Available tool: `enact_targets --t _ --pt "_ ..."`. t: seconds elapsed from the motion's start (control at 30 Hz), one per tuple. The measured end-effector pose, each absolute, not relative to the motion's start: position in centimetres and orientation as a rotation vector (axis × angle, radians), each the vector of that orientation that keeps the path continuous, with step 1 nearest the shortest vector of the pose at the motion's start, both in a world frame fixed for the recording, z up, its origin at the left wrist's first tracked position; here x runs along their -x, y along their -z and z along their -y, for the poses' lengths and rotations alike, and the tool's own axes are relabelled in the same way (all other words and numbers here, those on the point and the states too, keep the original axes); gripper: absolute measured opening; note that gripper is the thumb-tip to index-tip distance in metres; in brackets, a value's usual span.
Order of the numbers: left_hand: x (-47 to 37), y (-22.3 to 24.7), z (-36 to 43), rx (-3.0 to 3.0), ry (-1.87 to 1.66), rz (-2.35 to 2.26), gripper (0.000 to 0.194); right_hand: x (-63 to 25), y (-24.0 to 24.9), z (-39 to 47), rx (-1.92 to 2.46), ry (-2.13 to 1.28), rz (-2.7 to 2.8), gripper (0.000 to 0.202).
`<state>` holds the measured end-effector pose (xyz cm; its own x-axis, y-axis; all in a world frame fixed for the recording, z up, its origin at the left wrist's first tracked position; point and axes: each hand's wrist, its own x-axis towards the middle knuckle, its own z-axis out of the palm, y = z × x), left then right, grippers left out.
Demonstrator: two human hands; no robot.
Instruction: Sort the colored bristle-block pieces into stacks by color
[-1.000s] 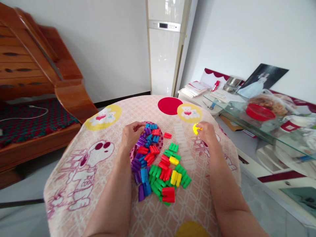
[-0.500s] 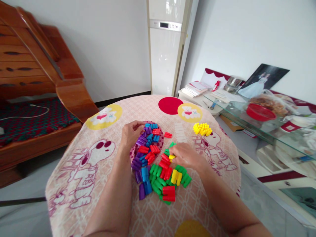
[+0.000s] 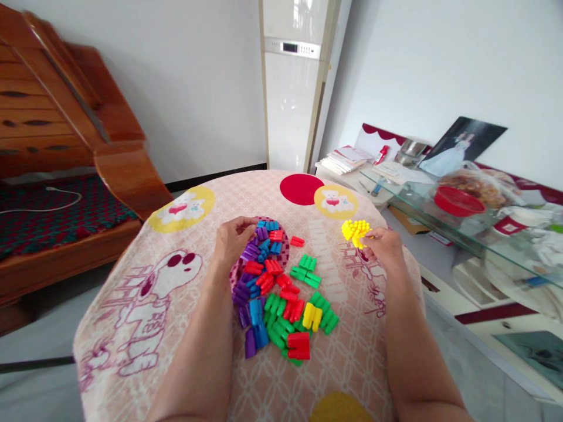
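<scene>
Yellow block (image 3: 362, 241), was pinched in right hand (image 3: 385, 246) at yellow pile (image 3: 353, 229), left hand (image 3: 232, 238) near purple block (image 3: 262, 234), couldn't tell grip

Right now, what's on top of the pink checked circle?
Blue pieces, purple pieces and red pieces, with the left hand at its edge. The circle beneath them is hidden.

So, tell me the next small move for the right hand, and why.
I'd probably bring the right hand over to the yellow block: it lies among green blocks and red blocks, while the other yellow pieces in view are bunched in a yellow cluster right at that hand.
</scene>
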<state>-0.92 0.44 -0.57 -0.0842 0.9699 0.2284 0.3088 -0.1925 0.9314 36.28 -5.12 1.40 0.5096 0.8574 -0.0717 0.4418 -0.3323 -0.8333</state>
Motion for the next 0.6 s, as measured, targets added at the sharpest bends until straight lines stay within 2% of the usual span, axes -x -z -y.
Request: enact_targets --t 0.1,0.23,0.43,0.6 --pt "0.8 0.7 -0.4 -1.538 -1.300 -1.408 0.031 -37.6 -0.4 4.9 1.970 -0.601 1.009 0.011" --pt "0.6 0.5 -0.2 -1.515 -1.305 -1.405 0.031 -37.6 0.9 4.4 1.931 -0.589 0.957 0.006" --pt "0.6 0.5 -0.3 -1.506 -1.305 -1.401 0.031 -37.2 2.0 3.5 1.963 -0.550 0.917 0.019" --pt "0.7 0.7 -0.3 -1.517 -1.301 -1.405 0.032 -37.2 1.9 3.5 1.955 -0.355 1.015 0.029"
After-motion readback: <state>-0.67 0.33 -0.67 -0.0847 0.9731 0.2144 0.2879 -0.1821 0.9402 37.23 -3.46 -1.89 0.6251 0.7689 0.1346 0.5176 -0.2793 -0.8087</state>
